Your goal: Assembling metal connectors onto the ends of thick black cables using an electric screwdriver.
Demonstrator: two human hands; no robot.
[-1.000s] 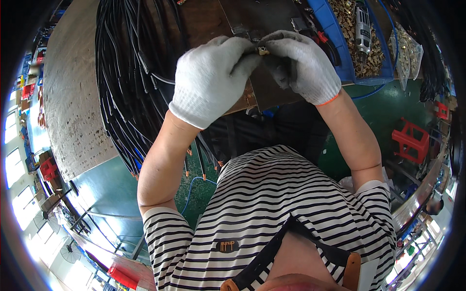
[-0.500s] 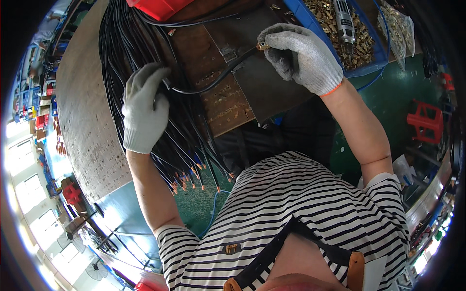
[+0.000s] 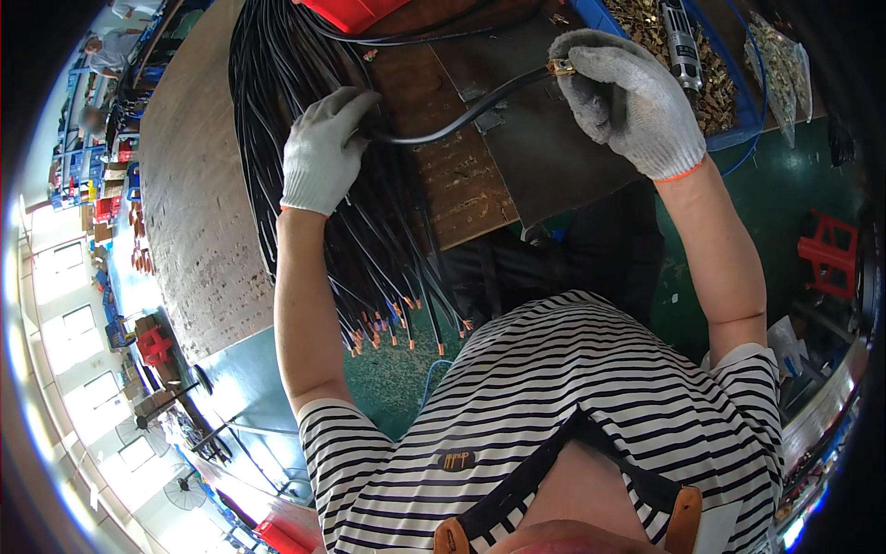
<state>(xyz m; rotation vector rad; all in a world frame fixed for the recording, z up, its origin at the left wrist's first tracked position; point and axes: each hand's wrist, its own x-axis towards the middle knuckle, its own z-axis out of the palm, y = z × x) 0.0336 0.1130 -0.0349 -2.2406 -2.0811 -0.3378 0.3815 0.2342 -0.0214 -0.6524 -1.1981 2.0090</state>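
Note:
A thick black cable (image 3: pixel 480 111) sags between my two hands, both in white knitted gloves with grey palms. Its right end carries a brass-coloured terminal (image 3: pixel 560 67), pinched between the thumb and fingers of my right hand (image 3: pixel 637 106). My left hand (image 3: pixel 325 155) is closed around the other part of this cable; its fingertips are partly hidden. Beneath the left hand lies a big bundle of black cables (image 3: pixel 277 111). Their stripped copper ends (image 3: pixel 406 305) hang past the table's near edge.
On the wooden table (image 3: pixel 198 185) is a dark plate (image 3: pixel 544 166). A blue bin (image 3: pixel 738 129) of brass terminals at the far right also holds a silver rotary tool (image 3: pixel 683 46). Beside it lies a clear bag (image 3: pixel 780 78) of small parts. A red stool (image 3: pixel 826 254) stands right.
The view has shifted, so the table and bundle sit further right. My left hand has curled its fingers around the cable. My right hand keeps its pinch on the terminal.

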